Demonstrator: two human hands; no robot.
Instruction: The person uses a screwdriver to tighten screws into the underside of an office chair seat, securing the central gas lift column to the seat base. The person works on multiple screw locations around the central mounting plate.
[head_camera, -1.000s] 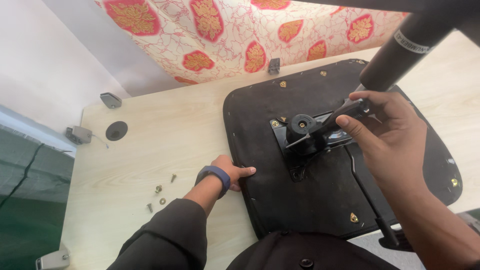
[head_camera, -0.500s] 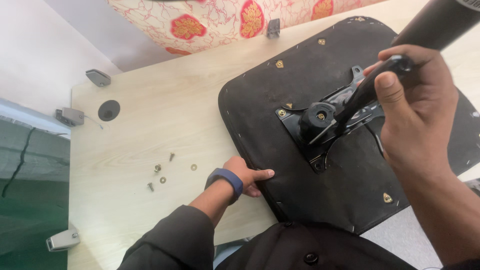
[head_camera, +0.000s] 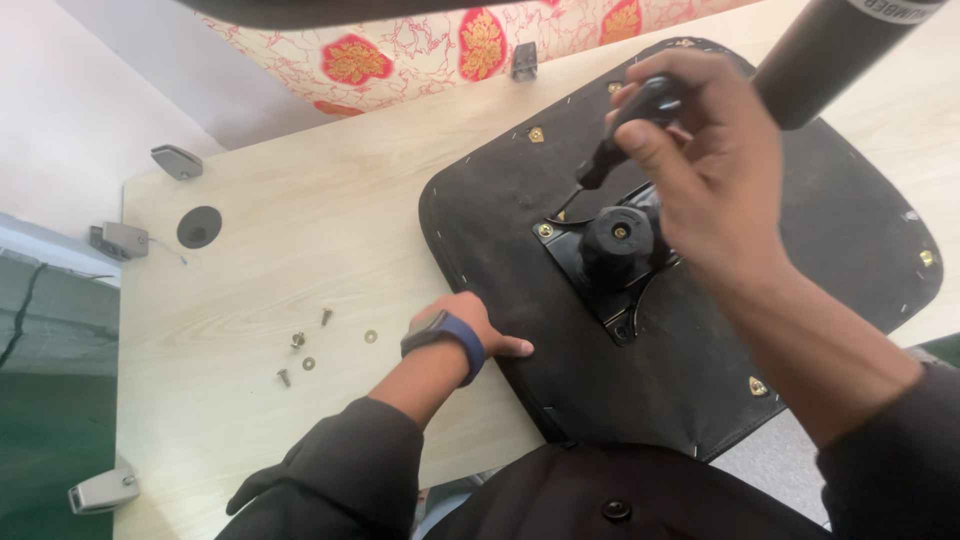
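Two hands are at work, and we read them from left to right. At lower centre our left hand (head_camera: 478, 330) presses flat, fingers spread and gripping nothing, on the near-left edge of the black seat pan (head_camera: 700, 340) lying upside down on the wooden table (head_camera: 300, 250); loose screws and washers (head_camera: 310, 355) lie just left of it. Our right hand (head_camera: 700, 170), upper right, is clenched around a black lever handle (head_camera: 625, 130) whose long axis slants down-left toward the round knob (head_camera: 617, 240) on the metal plate (head_camera: 600, 290). Compared with half a second ago, the right hand sits higher over the plate.
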